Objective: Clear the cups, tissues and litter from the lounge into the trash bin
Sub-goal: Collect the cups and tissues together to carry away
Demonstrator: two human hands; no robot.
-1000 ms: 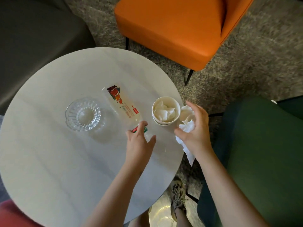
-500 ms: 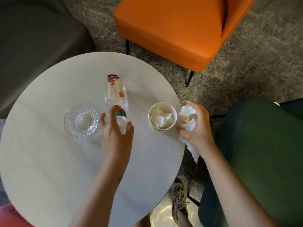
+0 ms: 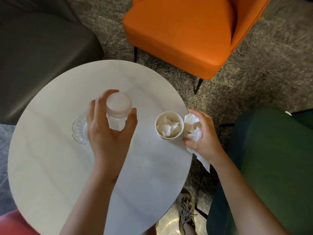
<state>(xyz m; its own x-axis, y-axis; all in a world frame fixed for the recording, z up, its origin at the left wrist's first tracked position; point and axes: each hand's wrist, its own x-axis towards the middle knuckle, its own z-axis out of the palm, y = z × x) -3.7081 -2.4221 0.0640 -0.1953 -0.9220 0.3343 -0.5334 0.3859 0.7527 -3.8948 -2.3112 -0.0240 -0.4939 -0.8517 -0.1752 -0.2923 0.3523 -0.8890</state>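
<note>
Plastic bottle (image 3: 118, 108), seen end-on and blurred, is held above the bench (image 3: 50, 167). The left grip (image 3: 108, 138) is curled round its body. At the bottle's 3 o'clock a paper cup (image 3: 169, 127), stuffed with tissue, stands near the bench edge. At the cup's 3 o'clock the right grip (image 3: 203, 139) is closed on a crumpled tissue (image 3: 192, 128), with one tail hanging past the edge. A glass dish (image 3: 78, 131) lies at the bottle's 9 o'clock, partly behind the left grip. Likely hazards: the already full right grip may tip the cup off the bench when reaching for it, and the hanging tissue tail may slip free.
</note>
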